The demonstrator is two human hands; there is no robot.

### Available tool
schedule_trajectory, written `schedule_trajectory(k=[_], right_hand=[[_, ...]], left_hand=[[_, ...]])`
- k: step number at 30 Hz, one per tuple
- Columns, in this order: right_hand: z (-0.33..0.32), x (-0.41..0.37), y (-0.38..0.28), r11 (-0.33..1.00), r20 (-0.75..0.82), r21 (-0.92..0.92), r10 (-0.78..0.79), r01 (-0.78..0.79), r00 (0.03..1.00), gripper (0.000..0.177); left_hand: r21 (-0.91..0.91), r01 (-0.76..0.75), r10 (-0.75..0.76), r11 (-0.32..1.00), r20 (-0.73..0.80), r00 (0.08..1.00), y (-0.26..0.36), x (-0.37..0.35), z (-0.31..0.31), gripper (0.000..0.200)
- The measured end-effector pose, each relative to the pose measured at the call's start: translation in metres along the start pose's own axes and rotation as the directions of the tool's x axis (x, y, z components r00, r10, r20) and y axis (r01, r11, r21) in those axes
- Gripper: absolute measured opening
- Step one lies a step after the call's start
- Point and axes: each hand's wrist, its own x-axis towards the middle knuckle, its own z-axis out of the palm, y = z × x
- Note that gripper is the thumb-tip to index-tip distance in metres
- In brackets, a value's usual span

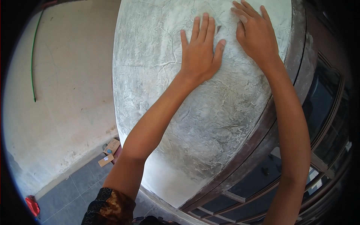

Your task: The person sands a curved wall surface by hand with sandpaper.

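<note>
My left hand (199,56) lies flat with fingers spread on a broad panel covered in a wrinkled grey-white layer (210,116). Just beside its fingertips is a small dark mark on the layer. Up to the right, my right hand (258,33) is over the same layer near the panel's right side. Its fingers are apart and a little bent, with a pale patch near the thumb and index finger. Creases run through the layer around both hands, and the lower end of the panel is smooth and white.
Brown framing with dark glass panes (258,180) borders the panel on the right. At left stands a beige wall (71,75) with a green cord (33,63). Small cardboard boxes (111,146) and a red item (32,206) lie low on the grey tiled floor (62,200).
</note>
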Motion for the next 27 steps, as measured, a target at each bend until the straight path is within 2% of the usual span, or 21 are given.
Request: schedule_trajectory(k=[3, 6, 7, 9, 10, 12, 13, 16, 18, 20, 21, 22, 24, 26, 27], right_hand=[[0.003, 0.001, 0.003, 0.998, 0.000, -0.061, -0.029, 0.029, 1.000, 0.035], [-0.002, 0.006, -0.007, 0.999, -0.016, -0.036, 0.030, -0.031, 0.999, 0.036], [0.005, 0.006, 0.000, 1.000, -0.038, 0.001, 0.024, -0.024, 0.999, 0.036], [0.009, 0.003, 0.003, 0.999, -0.051, 0.041, 0.023, -0.021, 0.998, 0.036], [0.007, 0.004, 0.002, 1.000, -0.049, 0.003, 0.005, -0.005, 0.999, 0.036], [0.005, 0.004, 0.001, 0.999, -0.050, -0.040, -0.008, 0.006, 0.999, 0.036], [0.004, 0.004, 0.001, 0.999, -0.045, -0.035, -0.006, 0.005, 0.999, 0.036], [0.003, 0.005, 0.000, 0.999, -0.050, -0.034, -0.009, 0.008, 0.999, 0.035], [0.005, 0.006, 0.000, 0.999, -0.044, -0.029, -0.022, 0.020, 0.999, 0.035], [0.007, 0.005, 0.001, 0.999, -0.061, -0.043, -0.003, 0.001, 0.998, 0.036], [0.007, 0.005, 0.002, 0.999, -0.061, -0.048, 0.001, -0.004, 0.998, 0.036], [0.006, 0.005, 0.002, 0.999, -0.045, -0.053, 0.001, -0.003, 0.999, 0.035], [0.005, 0.005, 0.000, 0.998, -0.028, -0.057, 0.004, -0.006, 1.000, 0.035], [0.004, 0.007, -0.001, 0.998, -0.030, -0.055, 0.013, -0.015, 0.999, 0.035], [0.004, 0.007, -0.001, 0.998, -0.029, -0.057, 0.014, -0.016, 0.999, 0.035]], left_hand=[[0.013, -0.064, 0.064, 0.998, 0.019, 0.998, -0.006, -0.006, -0.003, 0.068], [-0.091, -0.044, 0.038, 0.995, -0.066, 0.997, -0.030, 0.070, -0.002, 0.069], [-0.096, -0.046, 0.040, 0.994, -0.069, 0.997, -0.031, 0.073, -0.004, 0.069], [-0.069, -0.009, 0.012, 0.998, 0.047, 0.999, -0.029, 0.065, -0.009, 0.070], [-0.073, -0.009, 0.012, 0.997, 0.048, 0.999, -0.024, 0.045, -0.006, 0.070], [-0.043, -0.110, 0.109, 0.993, -0.035, 0.993, -0.010, -0.009, -0.002, 0.069], [-0.046, -0.123, 0.122, 0.991, -0.015, 0.992, -0.013, -0.014, -0.002, 0.070], [-0.029, -0.166, 0.164, 0.986, -0.053, 0.985, -0.039, 0.043, 0.002, 0.073], [-0.044, -0.120, 0.120, 0.992, -0.014, 0.993, -0.045, 0.077, -0.006, 0.073], [0.042, -0.025, 0.021, 0.999, 0.096, 0.995, -0.041, 0.080, -0.008, 0.070], [-0.053, -0.128, 0.127, 0.990, -0.029, 0.991, -0.039, 0.059, -0.001, 0.075], [-0.056, -0.131, 0.129, 0.990, -0.029, 0.991, -0.035, 0.033, -0.001, 0.075], [-0.052, -0.239, 0.240, 0.970, 0.005, 0.971, -0.027, -0.007, -0.008, 0.073], [-0.042, -0.274, 0.275, 0.961, 0.039, 0.961, -0.041, 0.014, -0.009, 0.075], [-0.041, -0.243, 0.244, 0.969, 0.026, 0.969, -0.048, 0.040, -0.008, 0.076]])
